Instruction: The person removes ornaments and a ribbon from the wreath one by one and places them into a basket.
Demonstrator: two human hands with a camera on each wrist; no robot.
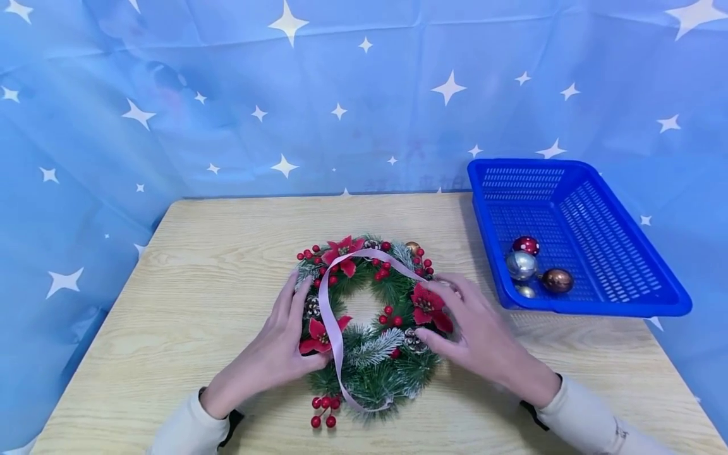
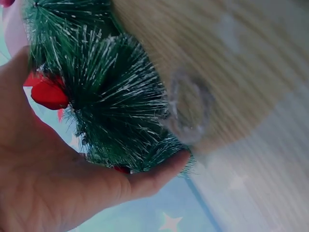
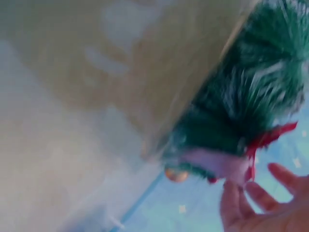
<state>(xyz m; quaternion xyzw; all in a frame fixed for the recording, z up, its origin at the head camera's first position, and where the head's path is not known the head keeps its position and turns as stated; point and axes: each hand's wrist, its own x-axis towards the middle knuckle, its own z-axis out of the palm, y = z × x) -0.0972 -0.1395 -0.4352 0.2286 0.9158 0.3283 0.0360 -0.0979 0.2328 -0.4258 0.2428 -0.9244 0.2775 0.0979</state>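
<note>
A green Christmas wreath [image 1: 375,379] lies on the table, trimmed with red poinsettias [image 1: 342,253], red berries [image 1: 390,316] and pine cones [image 1: 414,341]. A pale pink ribbon [image 1: 325,303] loops loosely over its top and left side. My left hand [image 1: 279,347] holds the wreath's left side, thumb near the lower-left poinsettia; the left wrist view shows its thumb [image 2: 159,176] along the frosted needles. At the right side, my right hand [image 1: 478,322] has its fingers spread at the red flower, fingertips by the ribbon's end. In the right wrist view those fingers [image 3: 260,195] are apart.
A blue plastic basket [image 1: 620,308] stands at the right back of the wooden table [image 1: 216,253]. Inside it are several ornament balls, among them a silver one [image 1: 521,265] and a brown one [image 1: 557,280]. Red berries [image 1: 325,407] stick out at the wreath's lower left. A blue starry cloth [image 1: 364,95] hangs behind.
</note>
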